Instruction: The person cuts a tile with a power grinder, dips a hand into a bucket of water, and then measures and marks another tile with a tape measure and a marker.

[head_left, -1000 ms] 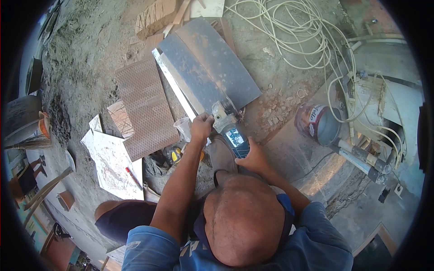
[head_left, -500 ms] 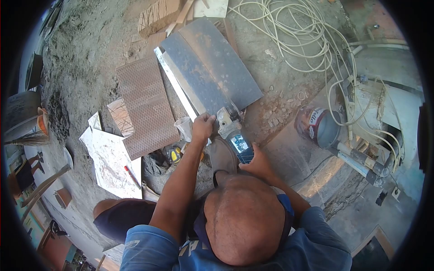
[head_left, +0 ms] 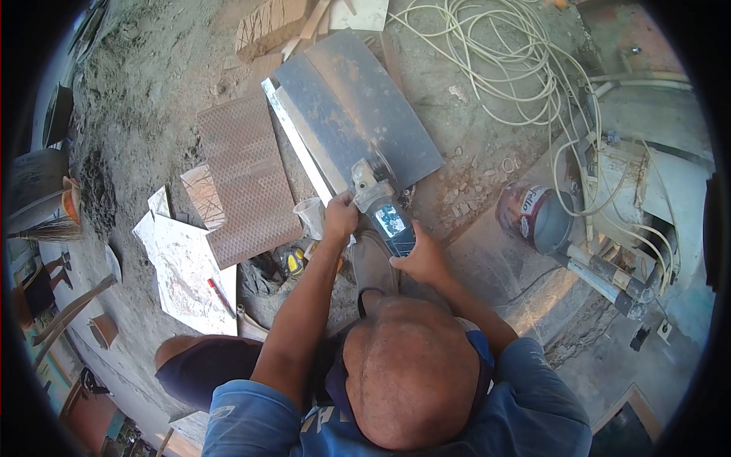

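Observation:
A large grey tile (head_left: pixel 358 107) lies on the dirt ground, with a long metal straightedge (head_left: pixel 293 141) along its left side. An angle grinder (head_left: pixel 378 204) with a blue body rests its disc on the tile's near edge. My right hand (head_left: pixel 421 260) grips the grinder's rear body. My left hand (head_left: pixel 340 215) is closed at the grinder's front, beside the tile's near corner. My shoe (head_left: pixel 373 263) stands just below the tool.
A brown patterned tile (head_left: pixel 244 179) and pale marble offcuts (head_left: pixel 183 266) lie to the left, with a red pencil (head_left: pixel 222 297) and a yellow tape measure (head_left: pixel 294 261). A paint can (head_left: pixel 533 213) and coiled white cable (head_left: pixel 495 53) lie to the right. A plastic cup (head_left: pixel 308 213) stands near my left hand.
The grinder has moved forward, its disc now farther onto the tile's near edge. Both hands followed it slightly up and left.

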`<action>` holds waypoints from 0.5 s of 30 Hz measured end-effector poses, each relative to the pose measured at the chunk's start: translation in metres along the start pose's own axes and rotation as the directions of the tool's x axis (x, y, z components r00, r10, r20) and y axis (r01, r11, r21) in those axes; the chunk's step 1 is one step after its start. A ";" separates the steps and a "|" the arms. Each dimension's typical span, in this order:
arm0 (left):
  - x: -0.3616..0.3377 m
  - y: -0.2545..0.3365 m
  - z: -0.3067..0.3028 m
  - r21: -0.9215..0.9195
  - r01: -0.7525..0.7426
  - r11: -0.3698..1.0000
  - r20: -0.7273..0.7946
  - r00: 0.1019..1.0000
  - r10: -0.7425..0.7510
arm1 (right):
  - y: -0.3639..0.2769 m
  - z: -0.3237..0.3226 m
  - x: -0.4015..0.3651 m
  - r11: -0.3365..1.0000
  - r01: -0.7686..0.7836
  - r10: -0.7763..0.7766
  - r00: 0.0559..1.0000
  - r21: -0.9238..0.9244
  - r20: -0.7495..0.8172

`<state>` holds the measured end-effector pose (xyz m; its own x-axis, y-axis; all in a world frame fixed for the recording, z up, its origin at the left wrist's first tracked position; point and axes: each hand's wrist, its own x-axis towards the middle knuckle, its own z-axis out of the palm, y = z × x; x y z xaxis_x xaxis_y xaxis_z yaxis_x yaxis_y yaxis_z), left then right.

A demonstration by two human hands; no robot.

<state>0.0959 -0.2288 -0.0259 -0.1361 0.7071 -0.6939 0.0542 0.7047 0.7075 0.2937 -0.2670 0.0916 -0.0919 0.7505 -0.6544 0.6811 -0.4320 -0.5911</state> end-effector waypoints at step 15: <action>-0.002 0.004 -0.002 -0.105 0.021 0.994 0.041 0.999 -0.017 | 0.018 -0.007 -0.029 0.999 -0.047 0.047 0.998 -0.011 0.031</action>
<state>0.0940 -0.2280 -0.0217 -0.0962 0.6969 -0.7107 -0.0524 0.7095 0.7027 0.3135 -0.2932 0.1035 -0.0825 0.7135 -0.6958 0.6929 -0.4607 -0.5546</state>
